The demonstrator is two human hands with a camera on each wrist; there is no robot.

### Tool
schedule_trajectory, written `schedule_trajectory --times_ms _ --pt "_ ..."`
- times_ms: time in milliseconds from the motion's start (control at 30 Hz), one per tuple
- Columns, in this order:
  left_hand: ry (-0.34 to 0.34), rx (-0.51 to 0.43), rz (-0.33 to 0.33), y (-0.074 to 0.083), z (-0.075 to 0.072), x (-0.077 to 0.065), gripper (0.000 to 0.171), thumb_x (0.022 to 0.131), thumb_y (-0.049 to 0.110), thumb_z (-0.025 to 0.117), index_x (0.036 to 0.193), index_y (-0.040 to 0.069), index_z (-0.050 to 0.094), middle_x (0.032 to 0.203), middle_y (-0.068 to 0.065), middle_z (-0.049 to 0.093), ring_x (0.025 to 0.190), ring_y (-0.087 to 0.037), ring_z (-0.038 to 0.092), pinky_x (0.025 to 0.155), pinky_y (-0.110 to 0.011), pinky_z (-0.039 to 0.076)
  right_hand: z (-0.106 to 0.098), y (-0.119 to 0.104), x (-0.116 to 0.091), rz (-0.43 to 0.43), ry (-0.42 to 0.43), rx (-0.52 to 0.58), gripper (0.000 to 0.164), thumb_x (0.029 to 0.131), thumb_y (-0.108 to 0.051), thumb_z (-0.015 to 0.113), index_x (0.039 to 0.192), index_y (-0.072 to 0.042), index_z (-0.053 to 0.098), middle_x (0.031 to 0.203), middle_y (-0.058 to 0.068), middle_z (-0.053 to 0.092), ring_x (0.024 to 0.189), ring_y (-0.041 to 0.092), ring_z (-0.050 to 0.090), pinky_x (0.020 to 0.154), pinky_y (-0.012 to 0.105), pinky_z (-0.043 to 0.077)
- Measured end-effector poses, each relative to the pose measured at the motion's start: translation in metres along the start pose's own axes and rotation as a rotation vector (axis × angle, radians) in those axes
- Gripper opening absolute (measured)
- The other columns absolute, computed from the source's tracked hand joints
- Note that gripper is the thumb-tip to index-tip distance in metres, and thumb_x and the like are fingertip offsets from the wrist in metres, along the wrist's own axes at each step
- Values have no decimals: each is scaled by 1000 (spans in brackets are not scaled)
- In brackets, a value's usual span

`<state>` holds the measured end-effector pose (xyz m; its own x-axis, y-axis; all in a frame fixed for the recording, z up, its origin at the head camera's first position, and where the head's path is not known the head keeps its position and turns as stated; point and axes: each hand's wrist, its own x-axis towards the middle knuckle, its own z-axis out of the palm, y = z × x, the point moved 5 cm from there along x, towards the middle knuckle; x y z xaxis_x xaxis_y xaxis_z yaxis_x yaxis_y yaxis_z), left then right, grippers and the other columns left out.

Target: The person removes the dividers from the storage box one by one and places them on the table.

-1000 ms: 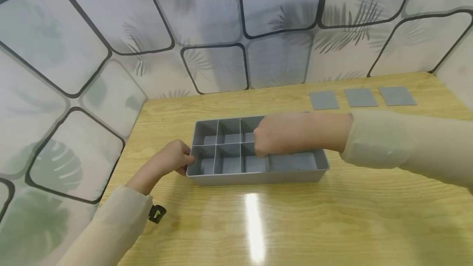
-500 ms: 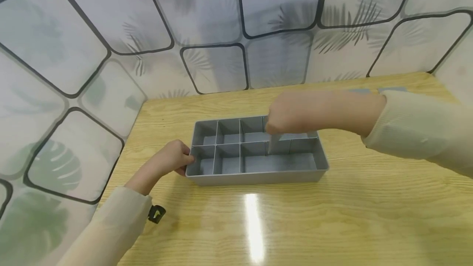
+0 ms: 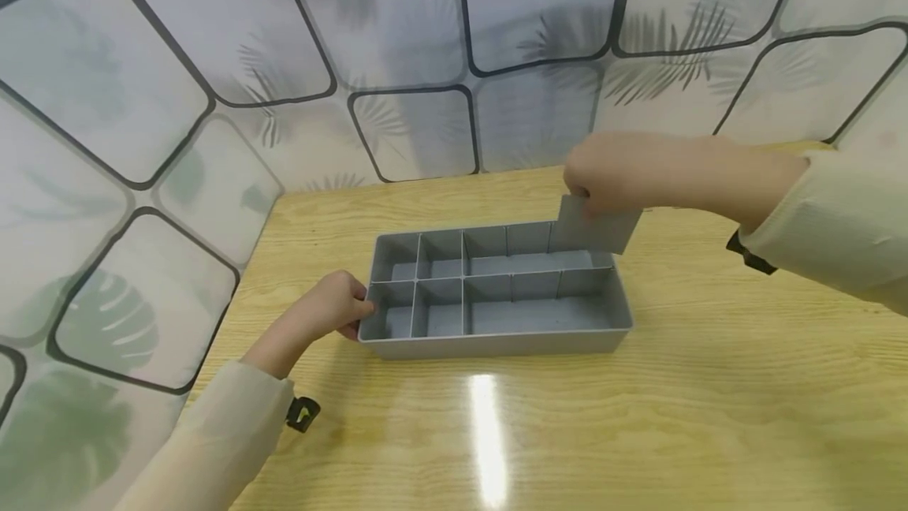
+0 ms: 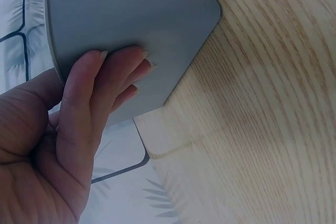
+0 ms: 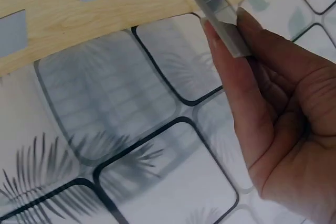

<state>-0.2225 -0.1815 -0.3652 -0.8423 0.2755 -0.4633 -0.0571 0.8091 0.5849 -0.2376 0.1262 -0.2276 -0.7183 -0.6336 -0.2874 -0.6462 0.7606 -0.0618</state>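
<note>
A long grey divided storage box (image 3: pixel 489 344) stands on the wooden table. Its left part has several small square compartments; to the right of these run two longer ones, front and back. My left hand (image 3: pixel 332 302) grips the box's left end, thumb over the rim and fingers bent against the outer wall (image 4: pixel 136 14) in the left wrist view. Above the back right corner of the box, my right hand (image 3: pixel 624 170) pinches a flat grey divider (image 3: pixel 601 229) by its upper edge. In the right wrist view, that divider (image 5: pixel 218 9) shows edge-on between thumb and fingers.
Behind the box rises a patterned wall (image 3: pixel 418 132). A loose grey plate (image 5: pixel 11 36) lies on the table in the right wrist view; my right arm covers that area in the head view. Table surface (image 3: pixel 603 432) stretches in front of the box.
My right hand has lifted the divider out of the box's right part and moved it up and to the right, merging front compartments into one long one. The left hand stays put.
</note>
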Motion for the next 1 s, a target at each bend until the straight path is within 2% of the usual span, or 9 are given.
schedule_trajectory --times_ms 67,167,333,433,567,700,867,1000 --pt "-1 6 2 0 0 0 16 82 7 53 76 -5 62 69 -13 64 58 -20 62 56 -33 55 1 11 -3 82 -11 59 37 67 -2 57 51 -18 27 50 -5 22 46 10 25 45 23 26" --pt "0 0 -9 0 -1 0 17 83 7 53 79 -6 62 69 -13 65 58 -20 62 56 -33 55 4 27 -6 189 -31 151 33 66 -3 56 51 -16 31 48 -4 28 44 10 32 43 23 30" --pt "-1 -5 -11 0 0 0 17 83 7 53 82 -8 62 70 -14 65 58 -20 62 56 -33 55 16 54 -9 349 -31 258 8 68 -6 58 64 -4 51 62 6 51 50 17 50 42 26 44" --pt "-1 4 -1 2 0 0 17 83 6 53 80 -8 62 70 -14 65 58 -20 62 56 -33 55 23 71 -13 434 3 284 11 68 -8 57 72 2 55 68 12 57 51 20 54 43 29 49" --pt "-2 6 1 3 -1 0 18 83 7 53 82 -8 63 70 -15 65 58 -20 62 56 -33 55 35 94 -20 501 61 327 17 69 -11 59 74 5 54 66 14 58 50 20 54 43 30 49" --pt "-3 13 7 3 -2 0 18 83 7 53 76 -6 61 69 -14 64 57 -20 62 57 -34 55 54 113 -24 535 62 432 26 73 -15 62 80 10 55 69 15 59 52 20 56 45 31 51" --pt "1 34 3 0 -1 1 20 84 9 53 69 -3 59 66 -11 64 56 -19 61 58 -33 54 81 130 -27 563 -12 699 36 79 -17 64 92 15 55 71 12 62 57 20 60 52 31 53" --pt "-1 32 -3 -1 -1 1 19 84 10 54 72 -3 61 67 -11 64 56 -19 61 58 -33 54 98 138 -29 580 -49 861 40 78 -17 66 97 15 53 74 10 63 61 20 61 56 32 54"
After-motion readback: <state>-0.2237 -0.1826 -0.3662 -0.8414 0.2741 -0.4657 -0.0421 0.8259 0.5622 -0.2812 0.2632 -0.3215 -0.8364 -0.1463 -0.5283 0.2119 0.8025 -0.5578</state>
